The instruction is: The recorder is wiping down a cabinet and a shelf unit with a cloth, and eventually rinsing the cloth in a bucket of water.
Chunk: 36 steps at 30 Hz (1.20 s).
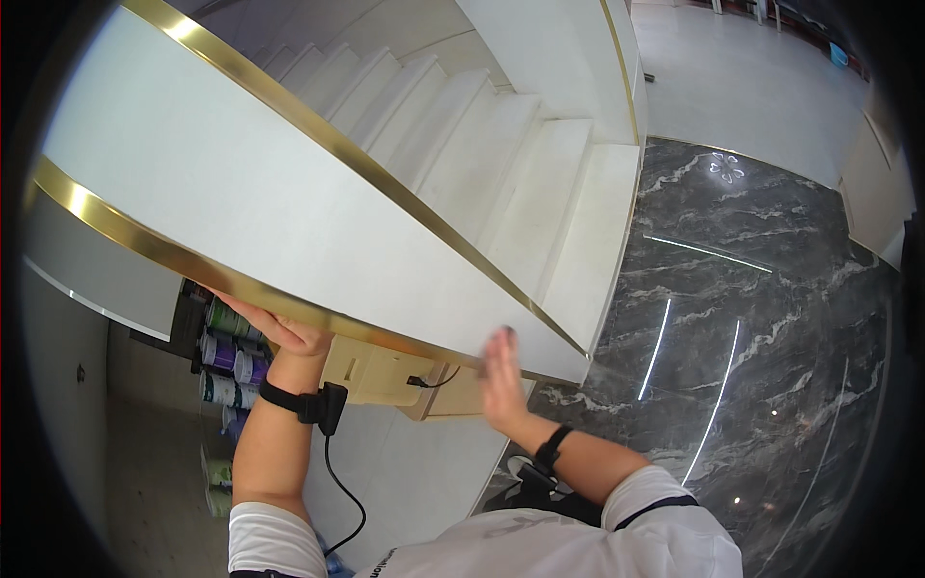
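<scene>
A long white panel [289,195] with gold metal trim [347,326] along both edges runs diagonally before me, beside white stairs. My left hand [278,329] is at the lower gold trim, its fingers partly hidden behind the panel, so its grip cannot be told. My right hand [504,379] is raised with the fingers together and extended, near the narrow lower end of the panel; it is blurred, and whether it touches the trim cannot be told. Each forearm wears a black strap with a small device, and a black cable [354,498] hangs from the left one.
White stairs [498,166] rise behind the panel. Dark marble-patterned floor [723,347] lies at the right. Below the panel are a cream cabinet or box [376,372] with a black cable plug [415,381], and several stacked tubs [218,350] at the left. A blue bucket [838,54] stands far off.
</scene>
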Available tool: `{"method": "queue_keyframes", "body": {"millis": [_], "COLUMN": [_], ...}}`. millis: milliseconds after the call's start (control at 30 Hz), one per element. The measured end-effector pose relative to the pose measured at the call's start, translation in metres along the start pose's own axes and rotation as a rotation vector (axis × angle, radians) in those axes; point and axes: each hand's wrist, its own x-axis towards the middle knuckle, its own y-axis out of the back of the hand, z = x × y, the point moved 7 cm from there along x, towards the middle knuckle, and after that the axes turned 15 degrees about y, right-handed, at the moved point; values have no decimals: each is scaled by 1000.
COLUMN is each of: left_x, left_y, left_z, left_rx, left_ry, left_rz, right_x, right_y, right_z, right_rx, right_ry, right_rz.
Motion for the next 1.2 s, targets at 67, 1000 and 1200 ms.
{"method": "queue_keyframes", "body": {"millis": [67, 1000, 1200], "left_x": [1, -6, -8], "left_y": [-5, -4, 19], "left_z": [1, -8, 39], "left_rx": [-38, -27, 336], "left_ry": [4, 65, -47], "left_rz": [-3, 25, 39], "right_x": [-55, -174, -308], "right_y": [-7, 36, 220], "right_z": [56, 264, 204], "right_rx": [68, 476, -257], "right_ry": [-275, -1144, -1051], "right_rz": [-46, 196, -1073]}}
